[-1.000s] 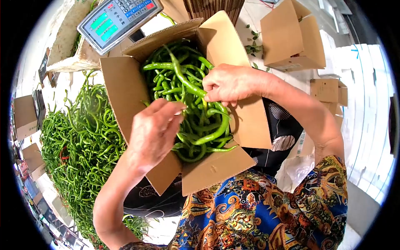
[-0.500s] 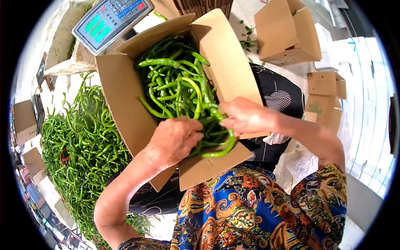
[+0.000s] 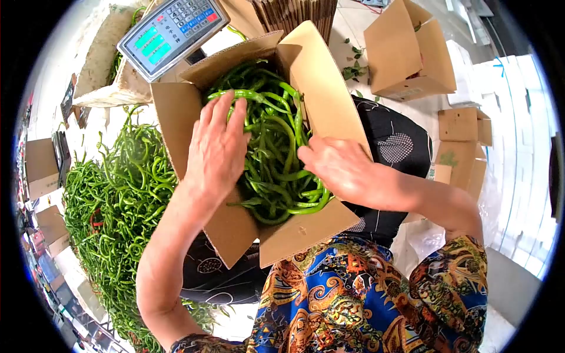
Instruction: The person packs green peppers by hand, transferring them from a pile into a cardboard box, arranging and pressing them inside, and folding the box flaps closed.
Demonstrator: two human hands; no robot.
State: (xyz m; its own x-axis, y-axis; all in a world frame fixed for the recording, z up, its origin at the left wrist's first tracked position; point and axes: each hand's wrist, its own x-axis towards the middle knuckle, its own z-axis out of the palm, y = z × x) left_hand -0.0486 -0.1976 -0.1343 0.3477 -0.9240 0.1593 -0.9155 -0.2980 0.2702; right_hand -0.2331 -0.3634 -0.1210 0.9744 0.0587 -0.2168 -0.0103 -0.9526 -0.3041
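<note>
An open cardboard box (image 3: 321, 76), flaps raised, sits between the person's legs. Long green chili peppers (image 3: 273, 141) fill much of it, lying in a tangled heap. Over the box's left side, my left hand (image 3: 218, 141) is open, its fingers stretched and touching the upper peppers. My right hand (image 3: 338, 167) is at the box's right side with fingers curled in at the edge of the heap. Its fingertips are partly hidden, so what they grip does not show. One curved pepper lies along the near end of the box.
A large pile of green chili peppers (image 3: 123, 217) spreads on the left. A digital scale (image 3: 173, 35) with a lit display stands at the upper left. Another open cardboard box (image 3: 406, 53) and smaller cartons (image 3: 462, 144) are on the right. Flattened cardboard (image 3: 297, 17) stands behind.
My left hand has moved up the box and its fingers have spread. My right hand has shifted slightly and curled downward. The peppers under both hands lie differently.
</note>
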